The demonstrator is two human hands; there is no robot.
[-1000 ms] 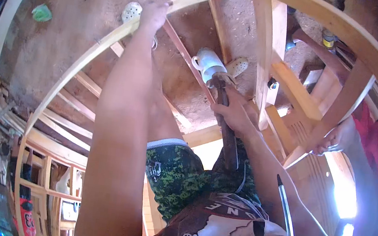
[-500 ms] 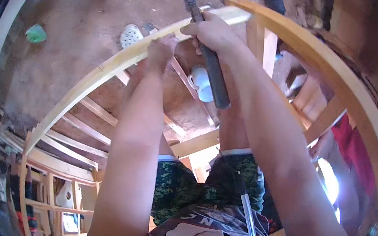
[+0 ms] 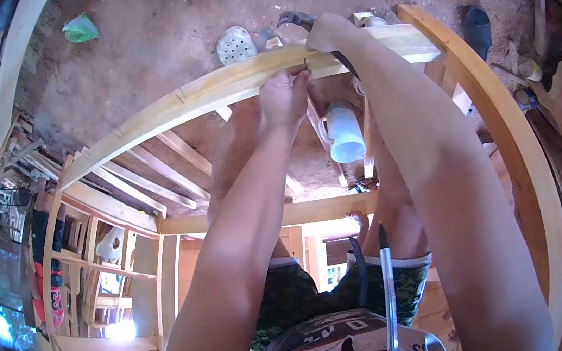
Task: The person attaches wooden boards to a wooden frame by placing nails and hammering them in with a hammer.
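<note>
My right hand [image 3: 335, 35] is closed around the handle of a hammer [image 3: 296, 20]. The hammer's head sticks out to the left, just past the far edge of a pale wooden beam [image 3: 237, 74]; my fist and forearm cover much of the handle. My left hand [image 3: 284, 96] is at the beam's near edge, thumb and finger pinched at a thin nail [image 3: 305, 63] that stands up from the wood. Other small nails [image 3: 179, 95] stick up farther left along the beam. Wooden slats [image 3: 167, 178] lie below it, inside the frame.
A white pitcher [image 3: 344, 135] lies between the slats near my legs. Beyond the beam are a perforated white clog [image 3: 236, 47] and green plastic [image 3: 80, 28] on the dirt floor. An orange-brown beam [image 3: 507, 127] curves along the right. A pen [image 3: 388, 303] sticks up at my shirt.
The hammer has swung from pointing its handle toward me to lying more level, its head lower over the beam's far edge. My left fingers now pinch at a nail. The view has shifted.
</note>
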